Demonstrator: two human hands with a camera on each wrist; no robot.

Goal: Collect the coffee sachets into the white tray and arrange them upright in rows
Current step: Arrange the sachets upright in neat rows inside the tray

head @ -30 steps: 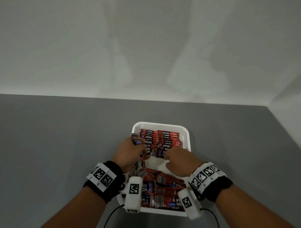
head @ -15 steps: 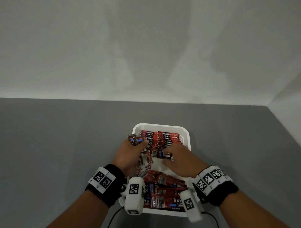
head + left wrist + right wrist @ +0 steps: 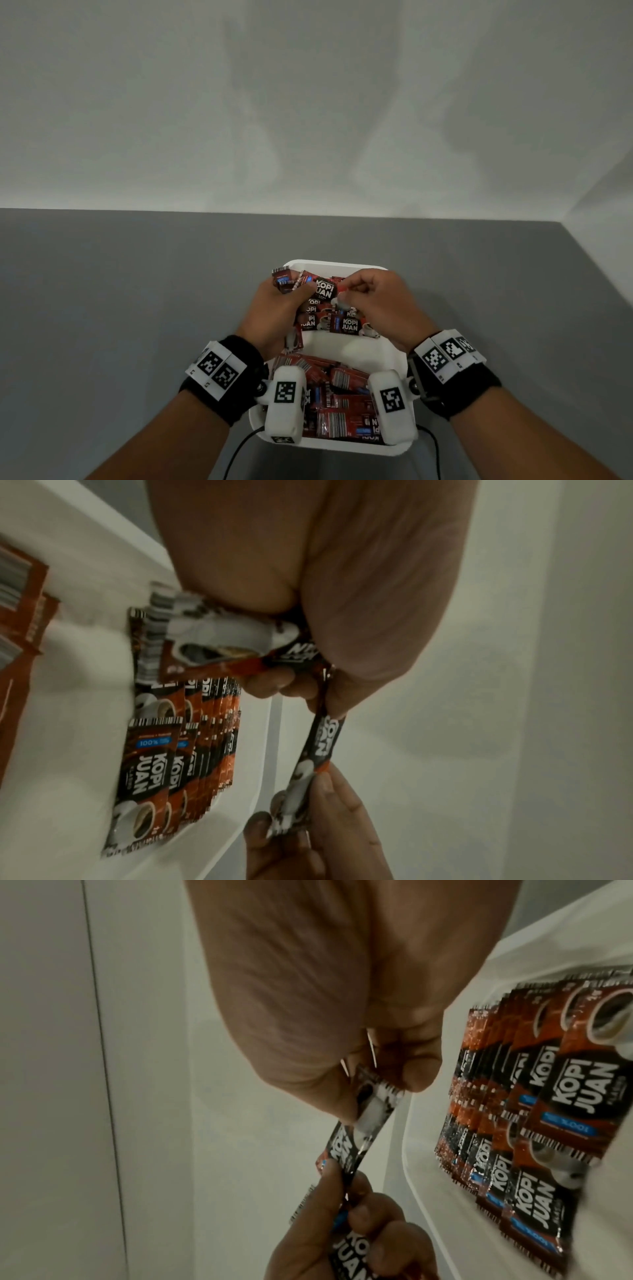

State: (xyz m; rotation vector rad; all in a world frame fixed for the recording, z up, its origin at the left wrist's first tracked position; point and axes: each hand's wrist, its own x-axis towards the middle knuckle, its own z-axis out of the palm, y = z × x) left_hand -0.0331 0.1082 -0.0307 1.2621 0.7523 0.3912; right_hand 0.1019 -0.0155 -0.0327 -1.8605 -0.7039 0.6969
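The white tray [image 3: 394, 346] lies on the grey table. Red and black coffee sachets stand upright in rows [image 3: 344, 325] in its far half. A loose pile of sachets [image 3: 339, 394] lies in the near half. My left hand [image 3: 294, 291] grips a small bundle of sachets [image 3: 286, 279] above the tray's far left corner. My right hand [image 3: 346, 294] pinches the end of one sachet [image 3: 325, 289] whose other end sits in the left hand. The left wrist view shows this sachet [image 3: 318, 748] stretched between both hands, beside the upright rows [image 3: 178, 750]. In the right wrist view, thumb and finger pinch its cup-printed end [image 3: 369, 1102].
The grey table [image 3: 137, 308] runs to a pale wall behind and a wall on the right. Bare white tray floor [image 3: 349, 346] shows between the upright rows and the pile. Cables [image 3: 239, 452] trail off the table's near edge under my wrists.
Both hands rose from the rows and moved toward the tray's far end. The right hand left the upright sachets and took hold of one sachet from the left hand's bundle.
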